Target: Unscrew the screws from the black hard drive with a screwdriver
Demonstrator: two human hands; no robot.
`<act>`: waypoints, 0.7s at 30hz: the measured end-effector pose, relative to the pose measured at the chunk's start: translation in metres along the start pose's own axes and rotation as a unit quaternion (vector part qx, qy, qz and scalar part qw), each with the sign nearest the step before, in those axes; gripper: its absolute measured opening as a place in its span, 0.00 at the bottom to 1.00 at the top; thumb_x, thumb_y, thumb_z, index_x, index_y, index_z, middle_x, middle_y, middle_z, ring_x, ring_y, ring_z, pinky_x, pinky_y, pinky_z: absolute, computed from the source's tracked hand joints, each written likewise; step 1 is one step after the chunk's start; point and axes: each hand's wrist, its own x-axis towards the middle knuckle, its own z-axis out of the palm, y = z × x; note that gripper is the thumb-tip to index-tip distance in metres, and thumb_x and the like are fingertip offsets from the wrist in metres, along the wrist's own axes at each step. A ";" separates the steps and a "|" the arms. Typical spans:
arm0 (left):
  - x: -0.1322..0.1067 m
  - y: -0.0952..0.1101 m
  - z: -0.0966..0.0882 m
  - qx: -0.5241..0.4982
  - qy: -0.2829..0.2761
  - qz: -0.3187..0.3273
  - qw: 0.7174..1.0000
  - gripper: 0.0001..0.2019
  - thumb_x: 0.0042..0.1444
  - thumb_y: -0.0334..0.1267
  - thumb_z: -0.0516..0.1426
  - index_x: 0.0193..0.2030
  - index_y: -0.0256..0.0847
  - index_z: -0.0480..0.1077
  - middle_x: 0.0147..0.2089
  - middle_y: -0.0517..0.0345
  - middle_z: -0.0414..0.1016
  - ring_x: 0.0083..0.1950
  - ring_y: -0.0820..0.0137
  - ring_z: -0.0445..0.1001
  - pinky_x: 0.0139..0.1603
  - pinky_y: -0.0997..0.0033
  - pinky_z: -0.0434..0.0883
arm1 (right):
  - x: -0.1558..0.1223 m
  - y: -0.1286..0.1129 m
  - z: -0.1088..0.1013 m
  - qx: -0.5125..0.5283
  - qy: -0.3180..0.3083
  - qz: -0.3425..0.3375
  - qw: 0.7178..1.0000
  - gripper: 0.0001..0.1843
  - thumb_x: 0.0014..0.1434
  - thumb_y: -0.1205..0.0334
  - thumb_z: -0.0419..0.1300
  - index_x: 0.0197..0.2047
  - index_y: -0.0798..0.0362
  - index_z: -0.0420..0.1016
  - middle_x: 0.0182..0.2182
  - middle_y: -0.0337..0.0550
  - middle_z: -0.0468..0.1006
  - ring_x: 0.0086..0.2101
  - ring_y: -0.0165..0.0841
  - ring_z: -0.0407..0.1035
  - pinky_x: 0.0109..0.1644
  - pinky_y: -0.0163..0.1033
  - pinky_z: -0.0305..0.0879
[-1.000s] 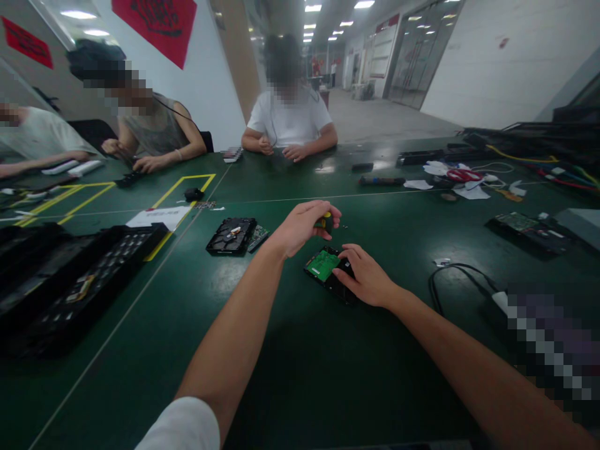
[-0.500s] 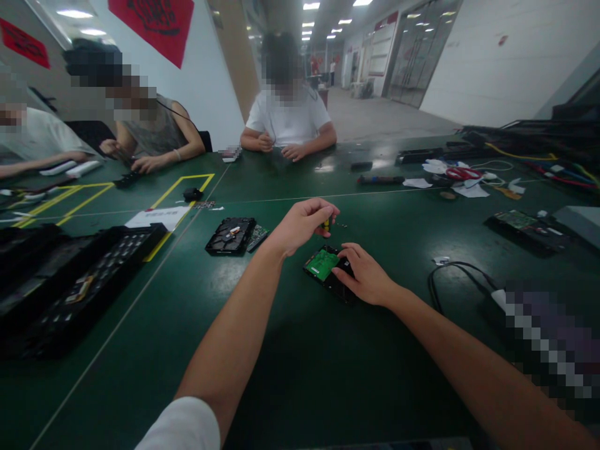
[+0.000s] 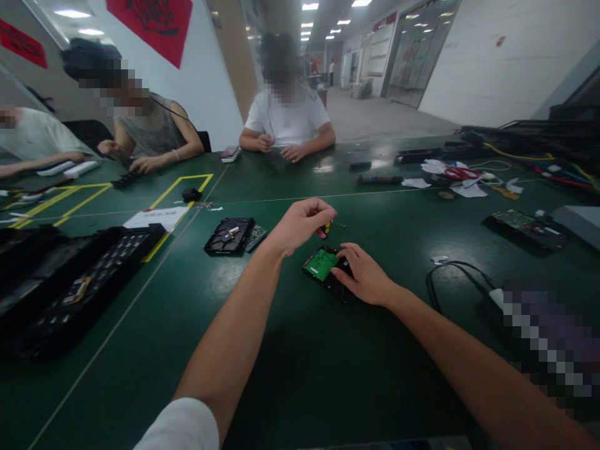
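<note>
A hard drive point(image 3: 322, 264) with a green circuit board facing up lies on the dark green table in front of me. My right hand point(image 3: 360, 272) grips its right part, thumb on the near side and fingers over the far side, hiding some of the black casing. Above the drive's far edge, my left hand point(image 3: 312, 222) is closed around a short yellow-and-black screwdriver point(image 3: 327, 227). Its tip is too small to make out. Several tiny screws point(image 3: 341, 225) lie on the table just beyond.
To the left lie another hard drive point(image 3: 229, 236) and a loose circuit board point(image 3: 255, 238). Black trays point(image 3: 94, 287) fill the far left. At right are a drive with its board showing point(image 3: 525, 230), a cable point(image 3: 431, 281) and red-handled scissors point(image 3: 462, 173). Co-workers sit across the table.
My left fingers have curled slightly around the screwdriver, which has turned a little. My right hand stays on the hard drive. The whole view has shifted very slightly.
</note>
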 end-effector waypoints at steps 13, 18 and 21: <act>0.000 -0.004 0.001 0.009 0.033 0.008 0.999 0.15 0.57 0.47 0.69 0.35 0.37 0.74 0.33 0.56 0.75 0.33 0.74 0.71 0.30 0.75 0.71 | 0.000 -0.001 -0.002 0.003 -0.006 0.003 1.000 0.19 0.72 0.45 0.56 0.56 0.50 0.70 0.65 0.57 0.67 0.64 0.52 0.65 0.67 0.63 0.66; 0.000 -0.003 -0.001 0.031 0.013 0.012 0.999 0.14 0.61 0.49 0.65 0.41 0.38 0.79 0.39 0.53 0.77 0.38 0.71 0.73 0.31 0.76 0.72 | 0.000 -0.001 -0.002 0.000 -0.001 -0.002 1.000 0.19 0.72 0.46 0.56 0.57 0.51 0.70 0.64 0.59 0.68 0.64 0.52 0.65 0.67 0.63 0.65; 0.000 -0.004 -0.001 0.028 0.005 0.013 1.000 0.13 0.62 0.48 0.64 0.45 0.39 0.79 0.41 0.52 0.78 0.38 0.70 0.74 0.30 0.76 0.73 | 0.000 0.000 -0.001 0.002 0.004 -0.004 1.000 0.19 0.72 0.46 0.57 0.57 0.50 0.70 0.64 0.58 0.68 0.64 0.52 0.65 0.67 0.62 0.64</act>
